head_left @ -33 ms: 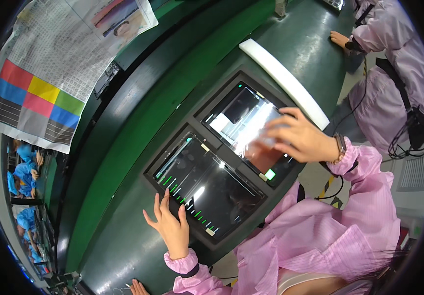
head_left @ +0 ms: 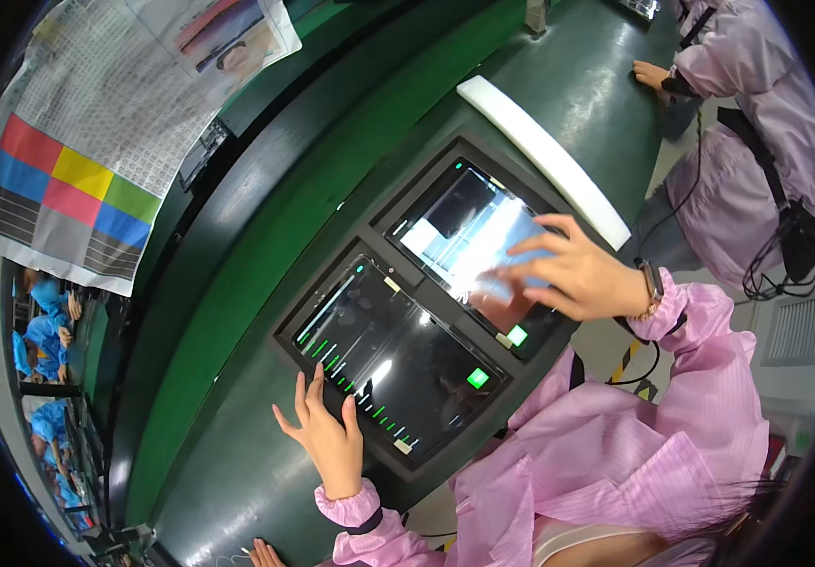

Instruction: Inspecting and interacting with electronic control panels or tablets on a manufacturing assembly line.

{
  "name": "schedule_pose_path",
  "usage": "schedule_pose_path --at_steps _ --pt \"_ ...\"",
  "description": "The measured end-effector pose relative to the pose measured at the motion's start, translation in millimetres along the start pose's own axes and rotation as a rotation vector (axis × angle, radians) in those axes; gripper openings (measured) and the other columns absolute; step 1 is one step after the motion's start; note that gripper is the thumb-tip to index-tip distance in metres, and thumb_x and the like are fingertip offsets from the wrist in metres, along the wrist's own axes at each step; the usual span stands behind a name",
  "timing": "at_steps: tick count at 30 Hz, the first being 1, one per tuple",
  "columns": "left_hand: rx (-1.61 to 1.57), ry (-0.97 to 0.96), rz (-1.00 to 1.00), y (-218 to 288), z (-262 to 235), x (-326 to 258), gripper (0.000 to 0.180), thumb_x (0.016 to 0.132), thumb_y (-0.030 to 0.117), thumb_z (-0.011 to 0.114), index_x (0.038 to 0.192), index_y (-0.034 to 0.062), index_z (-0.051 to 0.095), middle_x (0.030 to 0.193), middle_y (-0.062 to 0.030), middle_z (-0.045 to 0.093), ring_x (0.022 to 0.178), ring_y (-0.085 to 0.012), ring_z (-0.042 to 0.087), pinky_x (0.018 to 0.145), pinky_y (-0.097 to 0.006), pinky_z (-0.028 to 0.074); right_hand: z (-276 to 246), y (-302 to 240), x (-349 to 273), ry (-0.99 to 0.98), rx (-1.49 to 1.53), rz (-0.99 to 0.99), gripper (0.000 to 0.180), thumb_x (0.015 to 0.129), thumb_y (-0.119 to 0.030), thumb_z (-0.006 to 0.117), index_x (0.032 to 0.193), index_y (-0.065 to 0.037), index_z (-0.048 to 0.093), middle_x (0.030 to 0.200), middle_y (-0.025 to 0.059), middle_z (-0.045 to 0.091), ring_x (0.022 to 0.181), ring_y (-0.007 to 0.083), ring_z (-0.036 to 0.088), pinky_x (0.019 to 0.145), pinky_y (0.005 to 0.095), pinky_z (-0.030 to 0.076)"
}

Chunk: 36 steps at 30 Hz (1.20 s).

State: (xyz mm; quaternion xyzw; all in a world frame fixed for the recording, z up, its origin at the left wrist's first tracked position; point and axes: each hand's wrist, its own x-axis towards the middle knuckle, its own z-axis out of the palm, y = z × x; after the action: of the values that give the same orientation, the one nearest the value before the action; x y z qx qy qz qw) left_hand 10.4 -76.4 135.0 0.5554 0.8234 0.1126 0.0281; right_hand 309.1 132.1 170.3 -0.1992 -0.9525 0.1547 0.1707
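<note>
Black two-bay tray (head_left: 407,273) on green tabletop (head_left: 228,454) | left tablet (head_left: 426,369), right tablet (head_left: 457,243): face-up, one per bay, rims presumably preventing sliding | left hand (head_left: 327,430): spread, empty, fingertips at left tablet's edge, leaving its screen mostly uncovered | right hand (head_left: 582,274): loosely open, empty, over right tablet, screen within fingers' reach; contact unclear through blur

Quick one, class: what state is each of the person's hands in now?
Left hand: open, spread at the edge of the lower screen, holding nothing.
Right hand: open, over the upper screen, nothing seen in its grip.
</note>
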Motion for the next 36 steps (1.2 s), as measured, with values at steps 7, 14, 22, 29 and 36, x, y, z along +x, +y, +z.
schedule_pose_path --at_steps 7,14,22,29,36 --pt "-0.019 0.056 -0.003 0.1 -5.9 -21.5 0.04 0.094 0.027 0.044 0.124 0.0013 0.038 0.133 -0.0051 0.049 0.132 -0.0249 0.032 0.11 -0.052 0.002 17.9 -19.7 -30.1 -0.099 0.136 -0.112 0.015 0.087 -0.023 0.058 0.09 -0.008 0.062 0.1 0.0066 0.058 0.105 0.0176 0.051 0.101 0.0485 0.032" --pt "-0.027 0.07 -0.041 3.5 -9.2 -51.5 0.042 0.094 0.03 0.042 0.123 0.0001 0.036 0.135 -0.0067 0.047 0.133 -0.0264 0.03 0.11 -0.053 0.003 24.7 -22.3 -28.8 -0.067 0.065 -0.124 0.021 0.086 -0.026 0.059 0.081 -0.006 0.06 0.102 0.0077 0.059 0.106 0.0189 0.051 0.1 0.0494 0.033" --pt "-0.053 0.034 -0.07 11.2 -14.6 -76.0 0.042 0.091 0.03 0.046 0.118 -0.0014 0.038 0.134 -0.0058 0.047 0.132 -0.0269 0.031 0.11 -0.055 0.004 28.0 6.3 31.9 0.049 -0.109 -0.11 0.025 0.087 -0.021 0.056 0.105 -0.003 0.056 0.108 0.0109 0.057 0.106 0.0223 0.052 0.102 0.0458 0.03" --pt "-0.12 0.02 -0.124 14.4 -18.0 -91.5 0.043 0.09 0.029 0.048 0.118 -0.002 0.039 0.135 -0.0069 0.047 0.132 -0.028 0.031 0.109 -0.054 0.004 47.9 25.4 52.2 0.019 -0.102 -0.097 0.03 0.087 -0.022 0.057 0.11 -0.002 0.054 0.107 0.013 0.058 0.108 0.023 0.052 0.101 0.0451 0.03" --pt "-0.152 -0.004 -0.147 13.0 -10.5 -95.7 0.047 0.089 0.026 0.049 0.123 -0.0032 0.036 0.137 -0.01 0.045 0.132 -0.0293 0.031 0.11 -0.054 0.004 53.7 19.8 57.1 -0.006 -0.132 -0.096 0.035 0.089 -0.025 0.055 0.114 -0.001 0.051 0.106 0.0137 0.059 0.11 0.0237 0.051 0.099 0.043 0.033"
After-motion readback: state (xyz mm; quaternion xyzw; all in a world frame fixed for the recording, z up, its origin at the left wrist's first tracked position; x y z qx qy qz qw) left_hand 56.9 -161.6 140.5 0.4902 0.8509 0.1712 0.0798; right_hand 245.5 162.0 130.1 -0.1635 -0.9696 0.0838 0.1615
